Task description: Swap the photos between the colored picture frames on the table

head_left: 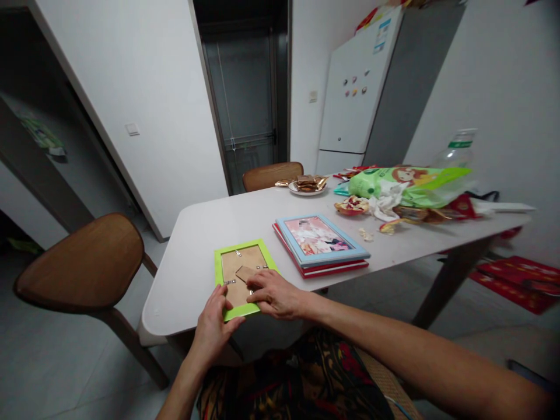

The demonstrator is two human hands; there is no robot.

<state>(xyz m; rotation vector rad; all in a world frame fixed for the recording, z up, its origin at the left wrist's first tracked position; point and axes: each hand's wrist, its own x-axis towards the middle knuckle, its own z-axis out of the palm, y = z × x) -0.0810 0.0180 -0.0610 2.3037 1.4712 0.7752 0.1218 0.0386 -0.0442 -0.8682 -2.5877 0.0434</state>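
A lime green picture frame (221, 263) lies back side up at the near edge of the white table, its brown backing board (236, 294) showing with small metal clips and a stand flap. My left hand (214, 321) grips the frame's lower left corner, thumb at the near edge and fingers on the left side. My right hand (273, 294) rests over the lower right of the backing, its fingers bent at the flap and a clip. To the right, a light blue frame with a pink picture (315, 236) is stacked on red frames (306, 272).
Behind the stack are a plate of wrapped snacks (308, 185), a piece of opened fruit (352, 205), crumpled tissue and a green bag (406, 185). Wooden chairs (83, 262) stand left and behind the table (196, 227). A fridge (354, 93) stands at the back.
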